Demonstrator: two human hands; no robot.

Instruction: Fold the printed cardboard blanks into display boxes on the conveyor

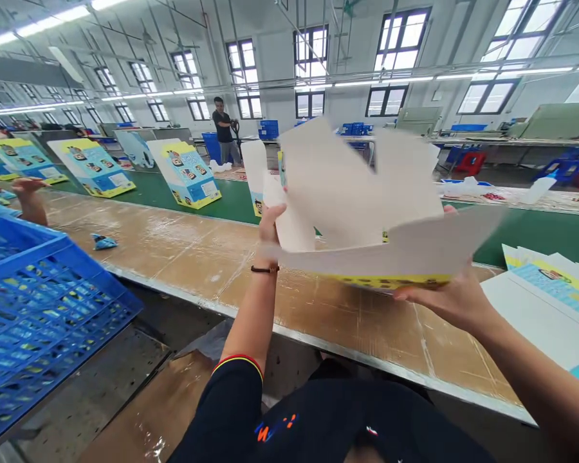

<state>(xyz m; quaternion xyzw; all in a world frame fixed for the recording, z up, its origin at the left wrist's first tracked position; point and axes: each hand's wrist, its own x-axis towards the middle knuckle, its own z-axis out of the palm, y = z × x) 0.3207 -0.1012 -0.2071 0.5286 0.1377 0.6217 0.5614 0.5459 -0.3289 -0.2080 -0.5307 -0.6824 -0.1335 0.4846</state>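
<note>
Between my two hands, above the brown-topped bench, is a partly folded cardboard display box (pixel 338 193) with its plain pale inside toward me. Its flaps stand up and look smeared by motion. A yellow printed strip shows along its lower edge. My left hand (pixel 270 228) is closed on the box's left side panel, and a dark band circles that wrist. At the lower right edge, my right hand (pixel 456 299) grips the box with the thumb underneath; some of its fingers are hidden behind the card. Flat printed box blanks (pixel 554 289) lie to the right of my right hand.
Finished-looking display boxes (pixel 186 172) stand in a row along the green conveyor belt (pixel 231 199). A blue crate (pixel 53 308) sits at left, near another person's hand (pixel 31 193). A small blue packet (pixel 104 242) lies on the bench (pixel 188 247). A person (pixel 226 132) stands farther back.
</note>
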